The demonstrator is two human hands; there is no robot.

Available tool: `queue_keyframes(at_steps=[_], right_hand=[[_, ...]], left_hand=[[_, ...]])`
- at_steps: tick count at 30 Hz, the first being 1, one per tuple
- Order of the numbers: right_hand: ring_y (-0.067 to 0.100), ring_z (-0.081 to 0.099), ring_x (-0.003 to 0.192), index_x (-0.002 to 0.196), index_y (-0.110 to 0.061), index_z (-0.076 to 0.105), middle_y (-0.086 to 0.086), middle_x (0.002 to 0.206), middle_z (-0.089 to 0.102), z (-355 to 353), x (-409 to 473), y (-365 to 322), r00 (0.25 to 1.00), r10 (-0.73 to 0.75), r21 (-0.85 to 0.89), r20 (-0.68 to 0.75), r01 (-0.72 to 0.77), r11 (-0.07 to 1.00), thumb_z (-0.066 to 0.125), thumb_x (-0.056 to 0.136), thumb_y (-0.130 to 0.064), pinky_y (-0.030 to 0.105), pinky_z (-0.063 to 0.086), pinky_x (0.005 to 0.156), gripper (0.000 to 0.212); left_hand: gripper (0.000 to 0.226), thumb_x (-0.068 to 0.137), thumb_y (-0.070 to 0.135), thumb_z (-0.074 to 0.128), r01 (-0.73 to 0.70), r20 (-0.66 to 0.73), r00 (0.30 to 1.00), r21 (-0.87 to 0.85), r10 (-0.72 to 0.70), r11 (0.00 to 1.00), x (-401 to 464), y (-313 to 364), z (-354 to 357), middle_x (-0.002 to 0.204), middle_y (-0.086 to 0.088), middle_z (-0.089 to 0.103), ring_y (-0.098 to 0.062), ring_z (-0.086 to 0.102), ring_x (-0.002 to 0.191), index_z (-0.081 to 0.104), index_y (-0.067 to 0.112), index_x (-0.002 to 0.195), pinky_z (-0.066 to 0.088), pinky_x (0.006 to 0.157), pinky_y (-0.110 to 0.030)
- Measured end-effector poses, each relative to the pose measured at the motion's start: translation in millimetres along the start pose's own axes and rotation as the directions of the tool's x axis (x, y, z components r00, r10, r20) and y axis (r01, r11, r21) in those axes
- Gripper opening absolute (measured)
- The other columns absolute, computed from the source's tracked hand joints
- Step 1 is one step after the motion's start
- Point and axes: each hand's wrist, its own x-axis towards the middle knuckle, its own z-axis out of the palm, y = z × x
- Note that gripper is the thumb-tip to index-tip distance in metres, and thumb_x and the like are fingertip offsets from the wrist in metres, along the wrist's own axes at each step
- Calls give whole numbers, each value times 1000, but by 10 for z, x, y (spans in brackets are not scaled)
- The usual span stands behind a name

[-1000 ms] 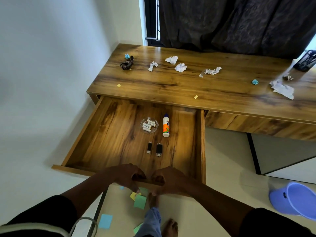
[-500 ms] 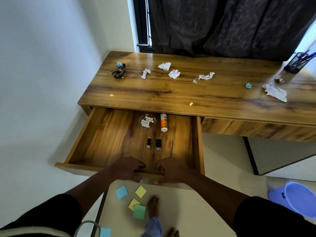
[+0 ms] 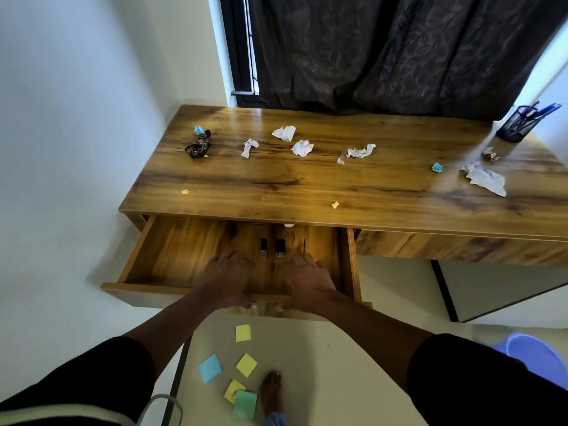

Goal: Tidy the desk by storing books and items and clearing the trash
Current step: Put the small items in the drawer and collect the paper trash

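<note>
Both hands — left grip (image 3: 229, 276), right grip (image 3: 307, 279) — clasp the drawer (image 3: 172, 253) front (half open)

Head cam, high, facing fwd/down at desk (image 3: 307, 186).

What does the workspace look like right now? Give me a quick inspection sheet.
Surface: wooden desk, glossy, littered.
Job's things: drawer partly open, two small dark items inside.
Clutter: crumpled papers, dark wrapper, sticky notes on the floor.
Hands: left hand and right hand grip the drawer front.
Cables: nothing seen.
Surroundings: pen holder, dark curtain, purple bin.
</note>
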Motion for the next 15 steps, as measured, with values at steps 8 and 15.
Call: queue_keyframes(at_steps=[8,15], right_hand=[[35,25,143,152,-36,23,9,154,25,-136,338,148,990,-35,-138,-136,16,990,82,53,-77,56,30,115,122],[48,-23,151,158,-27,-22,22,164,-26,-209,755,278,999,37,-193,-4,-37,980,80,49,-84,65,-2,122,160]], left_hand=[[155,44,92,69,-11,-91,996,84,18,996,343,-166,-73,171,-9,1,-36,0,157,2,19,164,21,121,-61],[163,43,95,66,-4,-21,1000,100,6,995,706,-252,-154,170,-11,-16,-35,-17,155,-11,14,162,9,123,-64]])
